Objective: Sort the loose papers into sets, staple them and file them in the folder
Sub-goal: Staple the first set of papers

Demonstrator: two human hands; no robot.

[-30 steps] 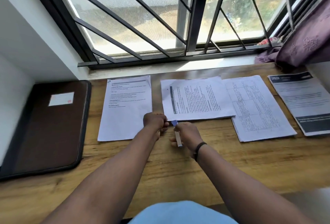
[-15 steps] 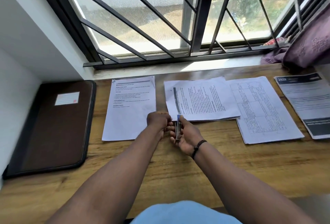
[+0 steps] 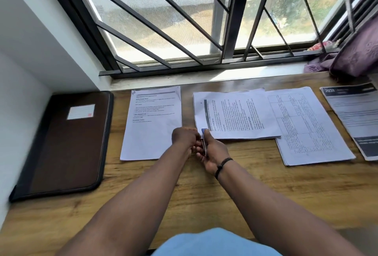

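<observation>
A home study corner is showing here: a wooden desk (image 3: 266, 190) is sitting against a barred window (image 3: 184, 20), with a purple curtain (image 3: 360, 51) hanging beside it and papers (image 3: 152, 123) lying out.

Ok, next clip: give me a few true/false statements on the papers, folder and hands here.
1. The folder lies closed at the desk's left end. True.
2. The right hand holds a small stapler. True.
3. The sideways-turned set lies inside the folder. False: it lies on the desk, overlapping the table-printed set.
4. Both hands are far apart. False: the left hand meets the right at the stapler.
</observation>
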